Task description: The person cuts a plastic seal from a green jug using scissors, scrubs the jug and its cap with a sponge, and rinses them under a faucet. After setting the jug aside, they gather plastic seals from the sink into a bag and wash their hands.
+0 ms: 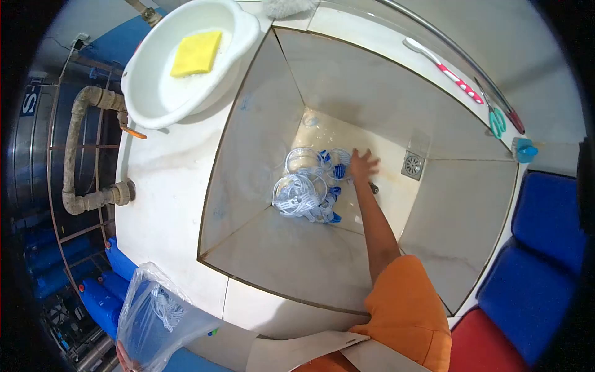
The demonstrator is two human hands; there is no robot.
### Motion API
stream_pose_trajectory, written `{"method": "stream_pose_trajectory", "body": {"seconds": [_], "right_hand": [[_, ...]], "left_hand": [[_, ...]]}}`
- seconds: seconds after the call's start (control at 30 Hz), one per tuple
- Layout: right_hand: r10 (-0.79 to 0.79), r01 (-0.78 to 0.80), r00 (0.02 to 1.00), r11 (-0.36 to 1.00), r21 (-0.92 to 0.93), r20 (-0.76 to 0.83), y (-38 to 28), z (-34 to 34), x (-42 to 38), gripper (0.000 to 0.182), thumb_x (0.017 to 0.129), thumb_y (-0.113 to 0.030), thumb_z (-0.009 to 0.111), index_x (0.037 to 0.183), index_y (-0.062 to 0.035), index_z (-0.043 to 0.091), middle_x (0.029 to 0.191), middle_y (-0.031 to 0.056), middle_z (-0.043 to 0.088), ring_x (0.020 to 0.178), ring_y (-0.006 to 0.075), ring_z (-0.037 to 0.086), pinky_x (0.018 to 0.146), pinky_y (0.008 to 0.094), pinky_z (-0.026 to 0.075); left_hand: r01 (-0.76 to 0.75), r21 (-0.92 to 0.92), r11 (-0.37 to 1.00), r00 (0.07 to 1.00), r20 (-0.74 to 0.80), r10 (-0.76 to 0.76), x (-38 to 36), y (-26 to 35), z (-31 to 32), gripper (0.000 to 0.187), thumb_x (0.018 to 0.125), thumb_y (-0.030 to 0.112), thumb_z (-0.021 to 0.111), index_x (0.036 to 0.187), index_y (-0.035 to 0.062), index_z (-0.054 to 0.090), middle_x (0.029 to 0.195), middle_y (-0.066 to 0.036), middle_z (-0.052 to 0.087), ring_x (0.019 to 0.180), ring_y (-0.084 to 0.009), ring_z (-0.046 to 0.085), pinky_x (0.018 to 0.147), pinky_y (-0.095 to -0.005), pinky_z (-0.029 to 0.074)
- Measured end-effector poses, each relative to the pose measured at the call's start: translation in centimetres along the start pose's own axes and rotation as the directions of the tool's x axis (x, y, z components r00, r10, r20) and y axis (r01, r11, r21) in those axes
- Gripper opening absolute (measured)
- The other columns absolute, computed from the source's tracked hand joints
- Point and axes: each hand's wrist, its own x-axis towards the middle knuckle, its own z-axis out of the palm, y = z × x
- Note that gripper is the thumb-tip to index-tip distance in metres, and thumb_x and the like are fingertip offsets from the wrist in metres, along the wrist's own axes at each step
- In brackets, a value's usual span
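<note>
A round white plastic basin (162, 93) sits on the pale stone worktop (166, 186) at the sink's upper left corner, with a flat yellow sponge (196, 53) lying inside it. On the far ledge lie a red-and-white toothbrush (444, 69) and green-handled scissors (496, 119). A square metal drain grate (412, 164) is set in the sink floor.

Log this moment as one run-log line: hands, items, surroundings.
right hand: open, reaching coiled clear tubing on sink floor | left hand: holds plastic bag | yellow sponge in white basin
</note>
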Motion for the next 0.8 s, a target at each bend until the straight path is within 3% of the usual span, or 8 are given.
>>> {"method": "stream_pose_trajectory", "body": {"seconds": [0.13, 0.2, 0.3, 0.37, 0.5, 0.57, 0.63, 0.8], "right_hand": [[0.231, -0.238, 0.944, 0.971, 0.001, 0.237, -2.8, 3.9, 1.6, 0.075, 0.082, -0.06, 0.035, 0.141, -0.022, 0.01, 0.143, 0.0271, 0.002, 0.13, 0.0476, 0.0, 0.1, 0.0629, 0.002], [-0.101, 0.128, 0.953, 0.988, -0.08, 0.285, -6.1, 6.7, 1.6, 0.078, 0.078, -0.067, 0.035, 0.141, -0.0294, 0.01, 0.146, 0.0178, -0.004, 0.129, 0.05, -0.003, 0.097, 0.0672, 0.005], [-0.188, 0.261, 0.898, 0.956, -0.137, 0.398, -11.9, 6.3, 0.0, 0.077, 0.075, -0.072, 0.034, 0.139, -0.036, 0.013, 0.148, 0.0109, -0.001, 0.13, 0.0485, -0.003, 0.094, 0.0704, 0.011], [-0.317, 0.596, 0.711, 0.746, -0.297, 0.628, -13.8, 6.6, 0.5, 0.071, 0.075, -0.07, 0.038, 0.137, -0.042, 0.018, 0.146, 0.0153, -0.004, 0.131, 0.0465, -0.003, 0.093, 0.0716, 0.013], [-0.191, 0.667, 0.611, 0.646, -0.37, 0.768, -11.9, 5.3, -0.2, 0.08, 0.073, -0.077, 0.03, 0.139, -0.0349, 0.016, 0.147, 0.0093, 0.006, 0.132, 0.0441, -0.005, 0.095, 0.0695, 0.011], [-0.189, 0.786, 0.486, 0.522, -0.332, 0.854, -7.3, 7.1, 0.2, 0.088, 0.071, -0.08, 0.026, 0.141, -0.0279, 0.014, 0.147, 0.0083, 0.01, 0.133, 0.0392, -0.004, 0.1, 0.064, 0.004], [-0.213, 0.767, 0.438, 0.596, -0.239, 0.874, -2.6, 6.4, -2.0, 0.095, 0.069, -0.082, 0.023, 0.142, -0.0214, 0.011, 0.146, 0.0105, 0.014, 0.134, 0.036, -0.004, 0.103, 0.0593, -0.001], [-0.137, 0.583, 0.333, 0.807, -0.09, 0.933, -1.1, 5.9, -10.4, 0.109, 0.061, -0.084, 0.039, 0.142, -0.0206, 0.002, 0.144, 0.0243, -0.002, 0.133, 0.0388, -0.005, 0.105, 0.0542, 0.002]], "left_hand": [[0.033, 0.064, 0.997, 0.999, -0.007, -0.033, 0.0, 2.2, 0.9, 0.043, 0.086, 0.023, 0.046, 0.119, -0.0046, 0.05, 0.116, -0.02, 0.054, 0.104, -0.0269, 0.052, 0.088, -0.0344, 0.04], [0.051, 0.091, 0.995, 0.999, -0.013, -0.05, -0.1, 3.1, 1.2, 0.044, 0.086, 0.023, 0.046, 0.119, -0.0044, 0.05, 0.116, -0.02, 0.053, 0.105, -0.0267, 0.051, 0.088, -0.0342, 0.04], [0.061, 0.083, 0.995, 0.998, -0.026, -0.059, -0.2, 3.1, 1.0, 0.044, 0.084, 0.021, 0.046, 0.121, -0.0039, 0.048, 0.118, -0.019, 0.052, 0.106, -0.0264, 0.051, 0.088, -0.0337, 0.041], [0.064, 0.046, 0.997, 0.997, -0.035, -0.062, -0.3, 2.5, 0.8, 0.045, 0.083, 0.02, 0.045, 0.122, -0.0034, 0.046, 0.12, -0.019, 0.05, 0.107, -0.0263, 0.05, 0.087, -0.0333, 0.041], [0.078, -0.01, 0.997, 0.996, -0.037, -0.078, -0.6, 1.4, -0.2, 0.048, 0.08, 0.016, 0.045, 0.124, -0.0025, 0.041, 0.123, -0.018, 0.046, 0.108, -0.026, 0.049, 0.086, -0.0324, 0.043], [0.086, -0.057, 0.995, 0.996, -0.024, -0.087, -0.4, 1.1, -0.6, 0.05, 0.079, 0.014, 0.044, 0.126, -0.0021, 0.039, 0.125, -0.018, 0.044, 0.109, -0.0259, 0.049, 0.085, -0.032, 0.044], [0.092, -0.1, 0.991, 0.995, -0.022, -0.094, -0.3, 0.4, -0.7, 0.051, 0.078, 0.012, 0.044, 0.127, -0.0016, 0.037, 0.126, -0.017, 0.042, 0.11, -0.0257, 0.048, 0.085, -0.0316, 0.045], [0.123, -0.296, 0.947, 0.992, 0.011, -0.126, 0.2, -0.3, -0.6, 0.057, 0.075, 0.008, 0.043, 0.13, -0.0005, 0.031, 0.13, -0.017, 0.038, 0.112, -0.0254, 0.047, 0.083, -0.0306, 0.047]]}}
